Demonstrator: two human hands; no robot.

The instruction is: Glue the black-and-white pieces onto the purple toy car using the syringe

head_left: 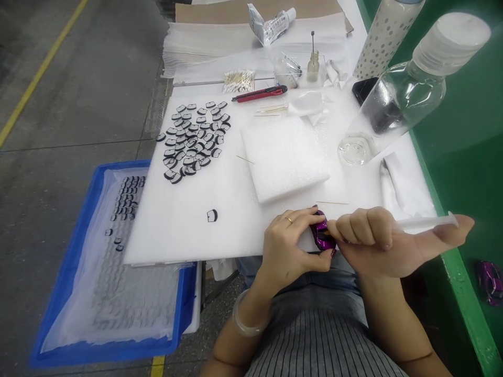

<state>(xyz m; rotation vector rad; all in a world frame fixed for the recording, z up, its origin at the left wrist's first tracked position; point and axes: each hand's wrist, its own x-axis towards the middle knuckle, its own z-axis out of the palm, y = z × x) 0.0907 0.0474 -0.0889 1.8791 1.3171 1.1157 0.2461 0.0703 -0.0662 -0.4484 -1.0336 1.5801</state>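
Two hands at the near edge of the white foam sheet [188, 230].
Head view: the left hand [285, 248] fingers are closed around a purple toy car [323, 235]; the right hand [377, 241] grips a syringe [426, 222], thumb extended, tip hidden.

A grey concrete floor [78, 94] with faint seams fills the left side, crossed near its far corner by a diagonal yellow painted line [43, 65], and a short yellow mark [157, 365] shows again at the bottom edge. The worktop is covered by a white foam sheet [176, 230] and is bordered on the right by a glossy green painted wall panel [467, 141] with a raised green edge [467, 293]. Even, soft light falls over everything, leaving only pale shadows.
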